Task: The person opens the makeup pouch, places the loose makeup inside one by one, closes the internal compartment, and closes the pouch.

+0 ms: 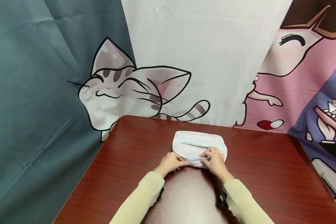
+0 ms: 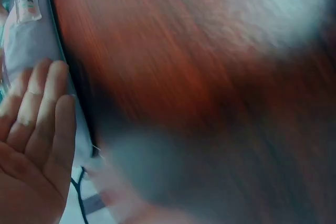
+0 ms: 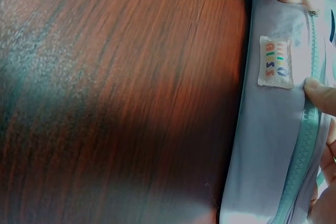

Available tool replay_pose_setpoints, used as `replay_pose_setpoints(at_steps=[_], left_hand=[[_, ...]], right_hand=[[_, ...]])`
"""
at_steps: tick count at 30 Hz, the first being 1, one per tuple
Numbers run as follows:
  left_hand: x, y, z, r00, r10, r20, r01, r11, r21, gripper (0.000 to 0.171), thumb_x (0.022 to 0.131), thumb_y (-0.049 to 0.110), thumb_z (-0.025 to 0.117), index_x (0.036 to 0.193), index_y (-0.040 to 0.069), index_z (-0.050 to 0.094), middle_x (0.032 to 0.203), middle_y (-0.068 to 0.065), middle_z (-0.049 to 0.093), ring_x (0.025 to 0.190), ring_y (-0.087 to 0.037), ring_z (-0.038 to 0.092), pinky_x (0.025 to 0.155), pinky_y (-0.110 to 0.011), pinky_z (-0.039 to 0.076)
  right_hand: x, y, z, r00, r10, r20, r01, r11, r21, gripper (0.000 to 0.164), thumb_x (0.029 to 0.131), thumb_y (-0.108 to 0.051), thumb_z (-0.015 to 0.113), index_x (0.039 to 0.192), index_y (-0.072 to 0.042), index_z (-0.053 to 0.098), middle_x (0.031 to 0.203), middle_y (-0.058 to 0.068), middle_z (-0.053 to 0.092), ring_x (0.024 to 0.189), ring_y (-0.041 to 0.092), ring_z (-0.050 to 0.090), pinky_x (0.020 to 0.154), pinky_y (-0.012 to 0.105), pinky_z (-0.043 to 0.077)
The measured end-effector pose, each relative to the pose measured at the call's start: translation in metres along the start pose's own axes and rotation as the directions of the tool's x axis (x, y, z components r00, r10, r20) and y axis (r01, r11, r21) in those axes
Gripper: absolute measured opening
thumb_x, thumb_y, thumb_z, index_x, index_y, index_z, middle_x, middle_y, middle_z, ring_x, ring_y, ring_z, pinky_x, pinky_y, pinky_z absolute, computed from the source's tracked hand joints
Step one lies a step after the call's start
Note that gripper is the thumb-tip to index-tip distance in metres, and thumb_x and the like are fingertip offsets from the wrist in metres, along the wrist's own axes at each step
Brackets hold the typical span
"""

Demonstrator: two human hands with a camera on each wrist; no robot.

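A white zippered pencil case (image 1: 198, 139) with mint-green zippers lies on the table, its long front side facing me. At the front left corner, beside the zipper pull (image 3: 313, 12), my left hand (image 1: 170, 161) grips the case with thumb and fingers. My right hand (image 1: 215, 160) pinches the zipper edge right of the middle, thumb in front and fingers over the top. The front zipper (image 3: 305, 135) shows its teeth along the edge. On the front side sits a small label (image 3: 275, 62) with coloured letters. In the left wrist view, the left fingers (image 2: 34, 103) lie along the case.
The dark red wooden table (image 1: 128, 174) reflects light near the front. Behind it hang cloth backdrops with a cartoon cat (image 1: 123, 90) and pink and blue drawings. Dark bands circle both wrists under the pale sleeves (image 1: 141, 196).
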State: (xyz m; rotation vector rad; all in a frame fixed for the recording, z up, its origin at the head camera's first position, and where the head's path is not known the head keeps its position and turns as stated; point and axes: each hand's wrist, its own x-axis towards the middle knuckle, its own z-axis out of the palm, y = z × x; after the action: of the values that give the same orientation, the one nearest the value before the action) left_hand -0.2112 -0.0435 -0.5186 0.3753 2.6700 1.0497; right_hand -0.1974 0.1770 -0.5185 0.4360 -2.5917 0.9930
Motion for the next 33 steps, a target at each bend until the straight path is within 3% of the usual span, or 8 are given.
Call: replay_pose_setpoints(at_steps=[4,10,17,21,26,29,33], left_hand=[[-0.001,0.004,0.001,0.999,-0.034,-0.009,0.033,0.998,-0.051,0.036,0.072,0.055,0.071,0.068,0.019,0.072,0.054,0.007,0.062,0.049,-0.01,0.06,0.048,-0.025,0.044],[0.001,0.001,0.006,1.0,0.01,0.017,-0.005,0.96,-0.279,0.026,0.084,0.03,0.069,0.076,0.005,0.073,0.064,-0.001,0.067,0.054,-0.017,0.065,0.047,-0.025,0.049],[0.001,0.0,0.008,0.999,0.044,0.011,-0.038,0.937,-0.347,0.014,0.081,0.01,0.066,0.069,0.003,0.068,0.059,-0.006,0.064,0.056,-0.022,0.064,0.047,-0.034,0.051],[0.001,-0.001,0.004,0.998,0.06,0.009,-0.055,0.961,-0.273,0.014,0.077,0.009,0.064,0.063,0.009,0.064,0.054,-0.003,0.062,0.052,-0.019,0.062,0.046,-0.03,0.049],[0.0,-0.001,-0.002,0.997,0.057,-0.06,-0.061,0.996,-0.069,0.019,0.073,0.021,0.064,0.055,0.019,0.059,0.046,0.01,0.055,0.042,-0.008,0.054,0.047,-0.024,0.041],[-0.002,0.0,-0.002,0.985,0.106,-0.135,-0.096,0.992,0.077,0.022,0.07,0.024,0.062,0.051,0.023,0.052,0.044,0.017,0.045,0.041,-0.002,0.044,0.047,-0.022,0.036],[-0.003,-0.002,0.001,0.952,0.178,-0.249,-0.121,0.966,0.229,0.028,0.067,0.025,0.059,0.049,0.024,0.038,0.045,0.018,0.03,0.044,0.0,0.03,0.045,-0.019,0.028]], right_hand=[[0.0,0.0,0.0,0.999,0.024,0.03,-0.024,1.0,-0.009,0.019,0.066,-0.009,0.083,0.076,-0.018,0.07,0.078,-0.005,0.052,0.085,0.018,0.043,0.073,0.043,0.025],[0.0,0.0,0.001,1.0,0.027,0.015,-0.027,1.0,-0.004,0.02,0.064,-0.007,0.083,0.075,-0.018,0.07,0.076,-0.005,0.052,0.083,0.018,0.043,0.072,0.042,0.026],[0.0,-0.001,0.0,0.999,0.031,0.03,-0.031,1.0,0.003,0.018,0.066,-0.009,0.082,0.076,-0.018,0.069,0.075,-0.004,0.051,0.083,0.018,0.042,0.072,0.041,0.024],[0.0,-0.001,-0.002,0.999,0.039,0.038,-0.039,0.999,-0.004,0.018,0.067,-0.01,0.082,0.076,-0.019,0.069,0.076,-0.006,0.051,0.083,0.017,0.042,0.072,0.041,0.024],[0.0,-0.001,-0.001,0.999,0.024,0.032,-0.024,1.0,-0.008,0.018,0.066,-0.01,0.082,0.075,-0.018,0.069,0.075,-0.005,0.051,0.082,0.017,0.041,0.072,0.041,0.024],[0.001,-0.002,-0.001,0.999,0.022,0.029,-0.022,1.0,-0.001,0.018,0.066,-0.009,0.082,0.075,-0.018,0.069,0.075,-0.004,0.051,0.082,0.018,0.041,0.072,0.04,0.024],[0.001,-0.002,-0.002,0.999,0.022,0.035,-0.022,1.0,0.001,0.017,0.067,-0.01,0.082,0.075,-0.018,0.069,0.075,-0.005,0.051,0.082,0.018,0.041,0.071,0.04,0.024]])
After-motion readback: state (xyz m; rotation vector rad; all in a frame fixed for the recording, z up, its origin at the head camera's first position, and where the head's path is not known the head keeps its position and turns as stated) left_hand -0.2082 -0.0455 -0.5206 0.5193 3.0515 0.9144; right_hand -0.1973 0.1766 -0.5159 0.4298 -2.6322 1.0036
